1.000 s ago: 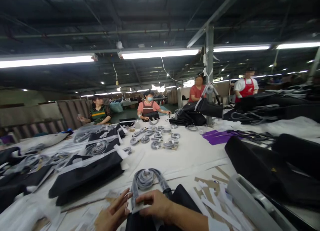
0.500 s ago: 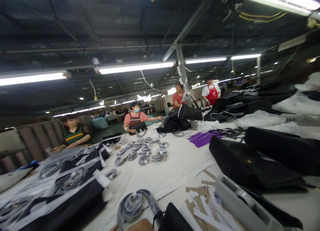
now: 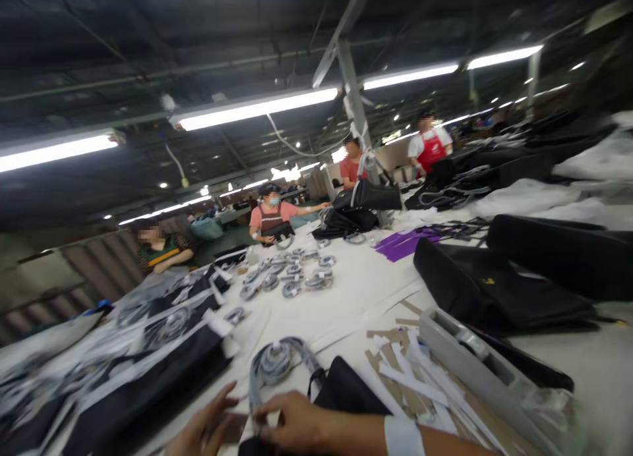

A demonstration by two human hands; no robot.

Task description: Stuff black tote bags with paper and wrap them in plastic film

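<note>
My left hand (image 3: 208, 424) is at the bottom edge, somewhat blurred, its fingers apart. To its right, my right hand (image 3: 294, 420) has curled fingers at the lower end of a grey strap handle (image 3: 254, 380); what they pinch is hidden. A white band circles that wrist. The handle arches over a coiled grey strap (image 3: 274, 364) and belongs to a black bag (image 3: 349, 390), partly covered by my right forearm. Left of my hands lies a stack of black bags (image 3: 148, 390) with white paper strips and grey coils.
Bundled grey straps (image 3: 291, 288) lie mid-table. Paper strips (image 3: 410, 370) and a grey tape dispenser (image 3: 475, 357) are on the right, beside black bags (image 3: 459, 285). Purple sheets (image 3: 403, 243) lie farther back. Several co-workers stand around the table, one in a red apron (image 3: 431, 151).
Both my hands have come further into view from the bottom edge, with my right forearm now across the black bag. The view has tilted, and the co-worker at left appears lower.
</note>
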